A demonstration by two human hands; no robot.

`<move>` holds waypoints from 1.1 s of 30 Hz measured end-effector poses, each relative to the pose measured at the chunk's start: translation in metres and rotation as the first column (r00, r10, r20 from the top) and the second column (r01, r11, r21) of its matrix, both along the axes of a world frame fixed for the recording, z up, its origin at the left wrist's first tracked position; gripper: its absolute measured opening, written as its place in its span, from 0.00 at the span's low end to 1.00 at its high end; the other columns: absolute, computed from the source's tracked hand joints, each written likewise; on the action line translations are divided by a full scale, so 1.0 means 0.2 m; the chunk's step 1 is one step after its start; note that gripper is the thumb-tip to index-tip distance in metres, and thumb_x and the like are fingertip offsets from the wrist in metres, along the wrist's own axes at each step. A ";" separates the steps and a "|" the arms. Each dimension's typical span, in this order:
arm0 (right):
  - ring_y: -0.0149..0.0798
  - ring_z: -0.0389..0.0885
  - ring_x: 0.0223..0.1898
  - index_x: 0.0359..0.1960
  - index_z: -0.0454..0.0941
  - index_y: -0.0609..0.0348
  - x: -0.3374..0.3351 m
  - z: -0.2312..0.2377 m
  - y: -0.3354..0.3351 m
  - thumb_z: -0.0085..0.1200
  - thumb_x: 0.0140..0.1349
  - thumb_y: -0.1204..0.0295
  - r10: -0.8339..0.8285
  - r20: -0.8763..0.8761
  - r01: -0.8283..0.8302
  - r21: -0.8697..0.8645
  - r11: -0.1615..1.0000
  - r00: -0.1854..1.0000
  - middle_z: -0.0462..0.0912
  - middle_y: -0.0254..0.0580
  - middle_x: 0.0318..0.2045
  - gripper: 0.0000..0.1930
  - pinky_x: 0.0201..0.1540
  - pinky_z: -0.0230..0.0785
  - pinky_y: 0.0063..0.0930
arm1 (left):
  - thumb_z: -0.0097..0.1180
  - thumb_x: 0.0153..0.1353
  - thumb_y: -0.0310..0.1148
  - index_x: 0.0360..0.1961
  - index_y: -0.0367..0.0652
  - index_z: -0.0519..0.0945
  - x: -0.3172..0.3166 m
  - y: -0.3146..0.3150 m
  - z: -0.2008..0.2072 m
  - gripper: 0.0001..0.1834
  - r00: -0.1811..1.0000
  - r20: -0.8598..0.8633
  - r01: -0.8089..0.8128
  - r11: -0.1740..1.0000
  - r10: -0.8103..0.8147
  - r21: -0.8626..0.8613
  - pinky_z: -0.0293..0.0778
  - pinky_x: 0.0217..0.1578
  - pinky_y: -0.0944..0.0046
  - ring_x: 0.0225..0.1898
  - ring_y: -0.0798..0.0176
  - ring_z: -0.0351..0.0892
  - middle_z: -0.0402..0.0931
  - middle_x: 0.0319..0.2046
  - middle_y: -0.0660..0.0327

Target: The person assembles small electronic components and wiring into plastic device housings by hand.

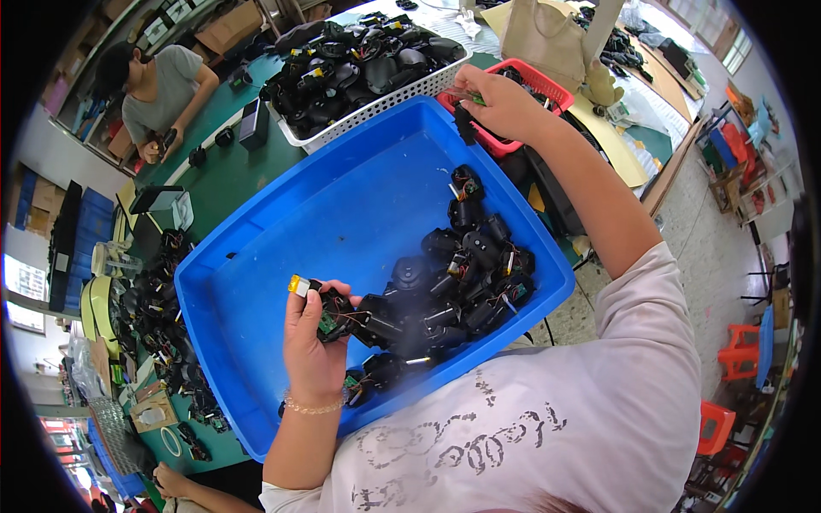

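Note:
My left hand [318, 359] is closed round an opened black device [335, 315] with a green circuit board and thin wires. A small silver-and-yellow battery [298, 285] sticks up beside its thumb. My right hand [492, 98] reaches to the red basket [560, 94], its fingers pinched on a slim object with a green part [476, 99], whose kind I cannot make out. Below my left hand lies the big blue tub [282, 222]. Several black device housings [483, 248] with wires and batteries are heaped along its right and near sides.
Behind the tub stands a white perforated basket [376, 107] piled with black housings. More black parts [158, 299] crowd the green table at the left. Across it sits another person [167, 94] handling a small dark item. A beige bag [543, 43] stands beyond the red basket.

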State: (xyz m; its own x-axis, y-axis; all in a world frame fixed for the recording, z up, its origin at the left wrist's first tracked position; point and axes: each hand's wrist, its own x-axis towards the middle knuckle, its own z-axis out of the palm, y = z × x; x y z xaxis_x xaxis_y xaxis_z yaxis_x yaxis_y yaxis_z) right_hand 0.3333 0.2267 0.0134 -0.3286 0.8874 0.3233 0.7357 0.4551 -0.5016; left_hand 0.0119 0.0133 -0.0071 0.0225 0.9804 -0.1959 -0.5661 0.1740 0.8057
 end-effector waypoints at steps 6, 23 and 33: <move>0.44 0.77 0.41 0.38 0.69 0.59 -0.02 0.08 0.02 0.52 0.59 0.70 -0.017 0.198 0.030 -0.067 0.997 0.980 0.78 0.46 0.34 0.09 0.44 0.67 0.34 | 0.43 0.67 0.37 0.41 0.44 0.70 -0.01 0.00 0.01 0.09 1.000 -0.015 0.009 1.000 -0.009 -0.003 0.74 0.41 0.60 0.39 0.60 0.77 0.74 0.38 0.57; 0.26 0.68 0.30 0.35 0.75 0.62 -0.49 0.23 -0.36 0.56 0.58 0.61 0.226 -0.461 -0.234 0.040 0.971 0.858 0.71 0.33 0.25 0.15 0.34 0.63 0.22 | 0.43 0.67 0.36 0.42 0.42 0.69 -0.01 -0.01 -0.01 0.10 0.998 0.060 0.026 1.000 -0.025 -0.015 0.73 0.42 0.59 0.38 0.58 0.76 0.74 0.38 0.54; 0.25 0.70 0.21 0.37 0.72 0.66 -0.91 0.16 -0.64 0.50 0.62 0.71 0.335 -0.573 -0.649 -0.526 0.550 0.748 0.71 0.31 0.23 0.08 0.26 0.66 0.20 | 0.44 0.67 0.38 0.52 0.40 0.67 -0.01 0.00 0.03 0.17 0.986 0.090 0.134 0.989 -0.140 0.069 0.73 0.41 0.63 0.38 0.63 0.77 0.75 0.39 0.58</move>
